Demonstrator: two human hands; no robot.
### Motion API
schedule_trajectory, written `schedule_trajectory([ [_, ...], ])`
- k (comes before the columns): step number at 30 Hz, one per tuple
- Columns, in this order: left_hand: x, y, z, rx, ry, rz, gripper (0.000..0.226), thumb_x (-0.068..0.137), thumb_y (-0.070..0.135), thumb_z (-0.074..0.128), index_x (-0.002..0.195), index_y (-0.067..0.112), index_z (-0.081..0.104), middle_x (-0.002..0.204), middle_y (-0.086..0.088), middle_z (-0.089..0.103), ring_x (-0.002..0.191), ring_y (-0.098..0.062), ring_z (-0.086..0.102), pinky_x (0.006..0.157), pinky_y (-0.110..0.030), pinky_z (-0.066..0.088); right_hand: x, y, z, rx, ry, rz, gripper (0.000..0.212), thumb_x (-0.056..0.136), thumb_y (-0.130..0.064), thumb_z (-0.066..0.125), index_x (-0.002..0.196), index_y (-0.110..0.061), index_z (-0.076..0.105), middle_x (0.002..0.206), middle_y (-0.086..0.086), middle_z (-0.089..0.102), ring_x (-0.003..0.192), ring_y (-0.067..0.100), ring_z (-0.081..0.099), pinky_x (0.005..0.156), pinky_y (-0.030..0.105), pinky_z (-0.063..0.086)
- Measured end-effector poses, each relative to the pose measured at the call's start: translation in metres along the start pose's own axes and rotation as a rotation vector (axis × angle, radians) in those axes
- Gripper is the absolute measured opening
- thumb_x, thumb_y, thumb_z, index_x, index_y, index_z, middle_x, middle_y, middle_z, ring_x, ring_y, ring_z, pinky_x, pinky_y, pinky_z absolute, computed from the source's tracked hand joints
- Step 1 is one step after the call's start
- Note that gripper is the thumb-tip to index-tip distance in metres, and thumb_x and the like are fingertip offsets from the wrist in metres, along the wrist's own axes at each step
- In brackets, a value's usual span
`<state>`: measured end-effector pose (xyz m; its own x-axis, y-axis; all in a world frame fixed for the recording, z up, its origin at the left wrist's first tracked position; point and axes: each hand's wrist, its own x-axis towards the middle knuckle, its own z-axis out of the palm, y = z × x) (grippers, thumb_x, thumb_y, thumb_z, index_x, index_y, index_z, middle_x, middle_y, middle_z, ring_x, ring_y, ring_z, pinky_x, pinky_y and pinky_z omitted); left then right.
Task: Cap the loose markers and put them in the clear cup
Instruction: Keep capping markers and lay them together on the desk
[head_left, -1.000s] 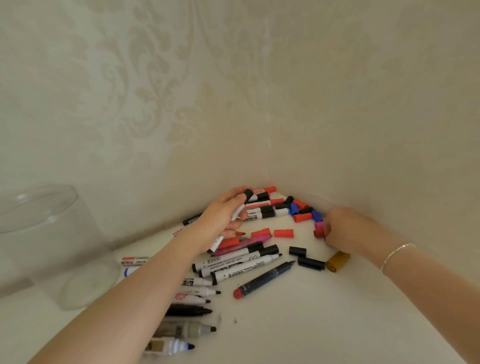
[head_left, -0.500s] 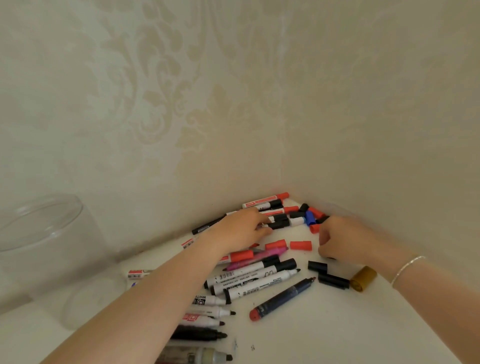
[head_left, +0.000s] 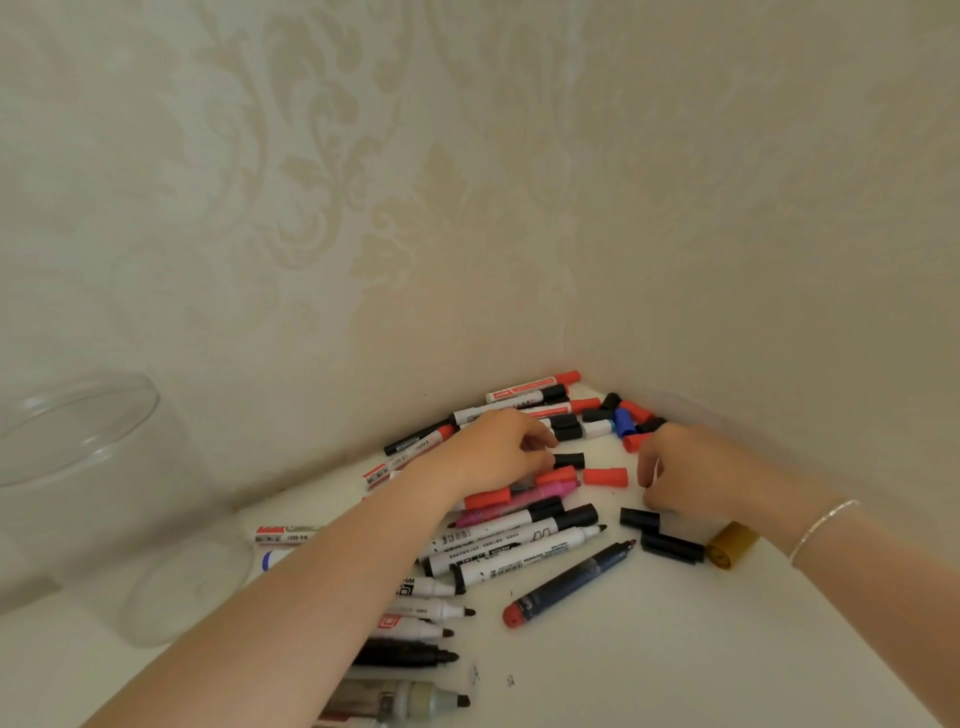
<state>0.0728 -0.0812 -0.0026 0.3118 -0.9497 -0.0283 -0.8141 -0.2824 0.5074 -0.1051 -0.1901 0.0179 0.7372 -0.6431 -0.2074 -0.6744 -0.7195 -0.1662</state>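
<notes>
Both hands have come down lower onto the pile since a moment ago.

The left hand (head_left: 498, 452) lies on the markers (head_left: 519, 540) with its fingers curled next to a black cap (head_left: 569, 460); I cannot tell if it holds anything. The right hand (head_left: 691, 475) is curled too, near a red cap (head_left: 605, 476), and it may be pinching something small, but that is hidden. Most markers lie loose near the back corner of the table (head_left: 675, 649), many with no caps. The cup (head_left: 98, 509) stands at the left edge, well apart from the pile. A gold cap (head_left: 732, 545) lies by the right wrist.
</notes>
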Motion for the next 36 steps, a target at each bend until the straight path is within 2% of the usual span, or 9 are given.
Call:
schedule_trajectory([
  [5,-0.020,0.018,-0.007,0.034,0.077,0.133,0.015,0.087,0.032,0.065,0.099,0.025,0.070,0.098,0.013,0.062,0.091,-0.004,0.059,0.084,-0.026,0.049,0.001,0.000,0.001,0.005,0.019,0.021,0.022,0.087,-0.016,0.058,0.108,-0.020,0.063,0.107,-0.002,0.062,0.092,0.013,0.059,0.081,0.023,0.051],
  [10,-0.045,0.037,-0.010,0.227,-0.129,0.199,0.016,0.082,0.041,0.070,0.090,0.027,0.071,0.085,0.014,0.060,0.080,-0.002,0.057,0.074,-0.025,0.051,0.005,-0.002,0.003,0.075,0.069,0.027,0.021,0.086,-0.019,0.058,0.106,-0.019,0.063,0.106,0.000,0.062,0.090,0.015,0.060,0.084,0.031,0.053],
  [13,-0.051,0.038,-0.009,0.329,-0.152,0.185,0.018,0.081,0.044,0.068,0.088,0.028,0.069,0.082,0.014,0.063,0.075,-0.002,0.057,0.070,-0.025,0.050,0.004,-0.003,0.002,0.140,0.109,-0.006,0.019,0.088,-0.020,0.058,0.105,-0.021,0.065,0.104,-0.003,0.061,0.089,0.013,0.058,0.082,0.025,0.050],
  [16,-0.056,0.038,-0.006,0.376,-0.154,0.172,0.020,0.081,0.046,0.066,0.088,0.027,0.068,0.076,0.015,0.062,0.071,-0.001,0.056,0.067,-0.023,0.048,-0.001,-0.003,-0.002,0.290,0.138,-0.054,0.019,0.090,-0.019,0.060,0.107,-0.020,0.067,0.105,-0.003,0.061,0.088,0.011,0.056,0.076,0.020,0.043],
  [20,-0.061,0.041,0.003,0.458,-0.082,0.202,0.020,0.084,0.043,0.062,0.089,0.024,0.066,0.078,0.013,0.061,0.075,-0.005,0.056,0.069,-0.026,0.049,-0.008,-0.007,-0.007,0.704,0.135,-0.046,0.012,0.092,-0.014,0.056,0.096,-0.020,0.066,0.104,0.004,0.063,0.080,0.019,0.067,0.071,0.027,0.057],
  [26,-0.063,0.038,-0.002,0.044,0.114,0.053,0.015,0.076,0.039,0.069,0.084,0.026,0.065,0.081,0.012,0.066,0.076,-0.004,0.062,0.072,-0.029,0.055,-0.017,-0.008,-0.017,1.359,0.127,-0.002,0.019,0.096,-0.002,0.047,0.101,-0.004,0.065,0.106,0.016,0.066,0.083,0.024,0.072,0.072,0.031,0.060],
  [31,-0.059,0.041,-0.007,-0.407,0.218,-0.031,0.007,0.085,0.026,0.066,0.085,0.030,0.061,0.082,0.005,0.072,0.075,-0.010,0.069,0.080,-0.038,0.057,-0.020,-0.007,-0.023,1.508,0.168,-0.044,0.019,0.088,-0.002,0.060,0.106,-0.007,0.066,0.098,0.015,0.070,0.082,0.020,0.069,0.076,0.026,0.054],
  [33,-0.059,0.042,-0.009,-0.588,0.208,-0.042,0.009,0.092,0.020,0.060,0.092,0.029,0.060,0.088,0.000,0.068,0.071,-0.017,0.071,0.075,-0.041,0.059,-0.021,-0.007,-0.024,1.530,0.151,-0.067,0.020,0.085,-0.002,0.063,0.104,-0.005,0.066,0.092,0.010,0.070,0.080,0.017,0.065,0.077,0.026,0.051],
  [36,-0.061,0.043,-0.012,-0.599,0.206,-0.033,0.012,0.093,0.017,0.056,0.095,0.028,0.060,0.085,-0.001,0.062,0.055,-0.012,0.065,0.054,-0.028,0.054,-0.021,-0.008,-0.024,1.560,0.116,-0.118,0.019,0.084,-0.002,0.063,0.101,-0.001,0.069,0.092,0.010,0.071,0.080,0.015,0.063,0.085,0.029,0.050],
])
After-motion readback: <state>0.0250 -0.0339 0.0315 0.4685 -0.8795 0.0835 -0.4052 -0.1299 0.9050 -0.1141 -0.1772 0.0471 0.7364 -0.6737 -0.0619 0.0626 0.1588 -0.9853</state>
